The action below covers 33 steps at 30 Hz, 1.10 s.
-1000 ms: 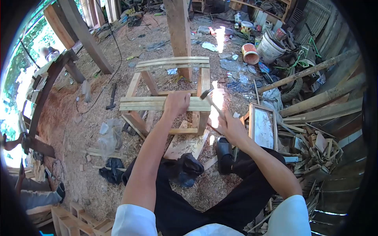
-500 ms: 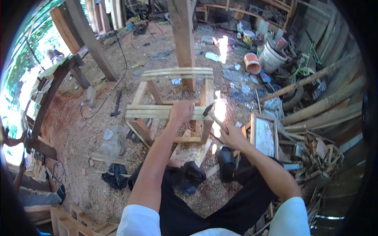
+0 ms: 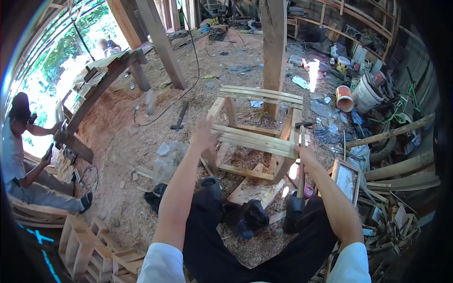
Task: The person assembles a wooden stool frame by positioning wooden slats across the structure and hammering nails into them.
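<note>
A wooden frame [image 3: 255, 142] with slats across its top stands on the ground before my knees. My left hand [image 3: 204, 134] lies at the left end of the near slats, its fingers spread. At the right end of those slats is my right hand [image 3: 306, 155], closed round the handle of a hammer [image 3: 302, 137]. The hammer stands roughly upright beside the frame's right corner, its dark head above my hand. Beneath the frame lies a flat board [image 3: 257, 188].
A co-worker [image 3: 28, 155] sits at the far left by a workbench [image 3: 101, 87]. A wooden post [image 3: 273, 52] rises behind the frame. Another hammer [image 3: 180, 116] lies left of it. Buckets [image 3: 368, 94], poles and scrap wood line the right side. Wooden frames [image 3: 89, 243] stand at lower left.
The view has turned left, bringing the co-worker into sight. My left hand has moved to the slats' left end and opened. The hammer has swung upright, and the wooden frame now sits at an angle.
</note>
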Each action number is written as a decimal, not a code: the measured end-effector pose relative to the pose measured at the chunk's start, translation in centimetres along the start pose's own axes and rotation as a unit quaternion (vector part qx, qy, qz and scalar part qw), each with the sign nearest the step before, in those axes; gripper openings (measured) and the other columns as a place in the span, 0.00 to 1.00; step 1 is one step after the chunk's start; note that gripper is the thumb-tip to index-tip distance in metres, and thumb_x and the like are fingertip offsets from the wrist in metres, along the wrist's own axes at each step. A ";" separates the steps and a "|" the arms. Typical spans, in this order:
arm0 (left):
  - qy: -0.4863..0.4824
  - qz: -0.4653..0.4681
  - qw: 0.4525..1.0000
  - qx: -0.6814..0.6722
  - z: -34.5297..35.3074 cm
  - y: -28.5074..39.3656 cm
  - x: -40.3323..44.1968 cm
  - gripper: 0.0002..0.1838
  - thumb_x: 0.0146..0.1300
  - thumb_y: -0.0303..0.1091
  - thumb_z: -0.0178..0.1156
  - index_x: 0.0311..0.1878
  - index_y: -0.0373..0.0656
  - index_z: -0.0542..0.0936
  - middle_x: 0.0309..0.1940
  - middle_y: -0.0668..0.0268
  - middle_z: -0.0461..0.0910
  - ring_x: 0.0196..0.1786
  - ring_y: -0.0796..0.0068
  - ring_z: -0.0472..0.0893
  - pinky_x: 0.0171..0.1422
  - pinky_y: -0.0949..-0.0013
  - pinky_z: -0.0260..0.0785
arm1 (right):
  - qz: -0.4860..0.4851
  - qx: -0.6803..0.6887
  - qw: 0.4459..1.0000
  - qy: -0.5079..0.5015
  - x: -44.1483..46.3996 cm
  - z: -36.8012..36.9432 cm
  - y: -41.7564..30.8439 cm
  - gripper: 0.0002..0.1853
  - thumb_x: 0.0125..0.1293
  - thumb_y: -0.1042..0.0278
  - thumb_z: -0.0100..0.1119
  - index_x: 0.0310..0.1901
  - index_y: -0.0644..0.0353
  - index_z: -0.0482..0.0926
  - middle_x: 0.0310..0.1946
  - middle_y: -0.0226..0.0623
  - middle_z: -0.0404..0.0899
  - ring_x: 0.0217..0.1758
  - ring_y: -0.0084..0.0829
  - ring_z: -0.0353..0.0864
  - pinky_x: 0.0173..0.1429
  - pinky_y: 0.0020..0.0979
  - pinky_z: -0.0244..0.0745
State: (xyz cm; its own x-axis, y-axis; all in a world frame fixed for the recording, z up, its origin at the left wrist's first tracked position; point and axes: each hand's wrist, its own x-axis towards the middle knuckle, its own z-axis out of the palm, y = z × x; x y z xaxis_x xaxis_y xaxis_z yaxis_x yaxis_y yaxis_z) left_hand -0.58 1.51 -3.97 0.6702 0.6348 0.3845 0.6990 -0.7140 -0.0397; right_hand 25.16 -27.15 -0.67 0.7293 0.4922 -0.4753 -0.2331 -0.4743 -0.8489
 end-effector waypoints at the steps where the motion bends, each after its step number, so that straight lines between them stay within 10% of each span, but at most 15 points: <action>1: -0.006 0.002 1.000 0.001 0.5 -1.5 -0.2 0.42 0.62 0.69 0.42 0.68 0.43 0.63 0.71 0.54 0.55 0.74 0.51 0.50 0.75 0.42 0.35 | -0.014 -0.022 1.000 0.014 -0.6 0.4 -0.3 0.25 0.65 0.54 0.58 0.55 0.67 0.69 0.45 0.47 0.76 0.49 0.40 0.73 0.49 0.47 0.69; 4: -0.007 -0.158 0.983 -0.091 1.8 -4.5 0.1 0.42 0.63 0.66 0.46 0.67 0.37 0.63 0.63 0.49 0.66 0.69 0.52 0.63 0.72 0.44 0.47 | -0.042 0.009 0.999 0.021 -0.2 1.1 0.3 0.19 0.66 0.57 0.56 0.51 0.64 0.76 0.43 0.40 0.78 0.45 0.30 0.74 0.49 0.36 0.69; 6: -0.167 -0.316 0.833 -0.422 2.3 -5.1 0.7 0.36 0.64 0.62 0.50 0.58 0.36 0.73 0.54 0.50 0.75 0.59 0.59 0.74 0.63 0.57 0.62 | -0.021 0.013 0.999 0.029 0.7 1.3 1.0 0.19 0.66 0.59 0.57 0.51 0.64 0.76 0.45 0.40 0.79 0.47 0.30 0.75 0.51 0.36 0.69; 13: -0.148 -0.399 0.728 -0.538 3.1 -4.8 2.7 0.33 0.61 0.60 0.55 0.53 0.36 0.78 0.44 0.58 0.81 0.46 0.66 0.81 0.53 0.63 0.69 | -0.065 0.050 0.996 0.018 2.0 1.0 1.3 0.17 0.64 0.61 0.61 0.45 0.67 0.75 0.35 0.40 0.78 0.36 0.30 0.75 0.40 0.38 0.70; 20: -0.158 -0.358 0.714 -0.580 -0.8 -1.4 3.7 0.30 0.58 0.54 0.56 0.52 0.37 0.77 0.45 0.61 0.80 0.45 0.70 0.80 0.50 0.64 0.71 | -0.017 -0.023 0.997 0.068 -0.4 -3.7 -3.6 0.15 0.64 0.61 0.60 0.43 0.66 0.78 0.35 0.41 0.80 0.39 0.30 0.77 0.39 0.40 0.71; 22: -0.213 -0.287 0.710 -0.607 -3.7 0.5 3.4 0.27 0.59 0.53 0.55 0.46 0.36 0.78 0.34 0.60 0.81 0.37 0.68 0.81 0.41 0.64 0.74 | -0.037 -0.006 0.997 0.070 4.7 -5.5 -0.2 0.15 0.63 0.63 0.62 0.40 0.69 0.76 0.31 0.41 0.78 0.21 0.30 0.74 0.24 0.38 0.68; 31: -0.425 -0.267 0.649 -0.571 -3.6 2.0 2.7 0.19 0.64 0.53 0.53 0.40 0.46 0.76 0.29 0.71 0.76 0.29 0.77 0.76 0.36 0.69 0.71 | 0.075 0.038 0.990 0.109 6.6 -10.5 4.5 0.18 0.66 0.63 0.56 0.48 0.71 0.70 0.36 0.46 0.77 0.31 0.41 0.79 0.34 0.52 0.82; 33: -0.426 -0.301 0.610 -0.597 -3.3 2.6 2.9 0.20 0.64 0.54 0.54 0.40 0.45 0.76 0.28 0.71 0.75 0.29 0.77 0.75 0.35 0.69 0.71 | 0.151 0.139 0.978 -0.019 5.0 -10.6 4.7 0.22 0.63 0.65 0.57 0.53 0.71 0.70 0.43 0.51 0.77 0.47 0.48 0.80 0.41 0.52 0.82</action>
State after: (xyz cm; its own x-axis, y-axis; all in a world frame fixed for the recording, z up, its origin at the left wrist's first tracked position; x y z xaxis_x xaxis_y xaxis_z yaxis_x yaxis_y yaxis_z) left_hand 2.36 0.55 0.05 0.6239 0.4485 -0.6400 0.5434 0.3396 0.7677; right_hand 34.53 -34.70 -4.54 0.5766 0.3897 -0.7181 -0.6044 -0.3878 -0.6959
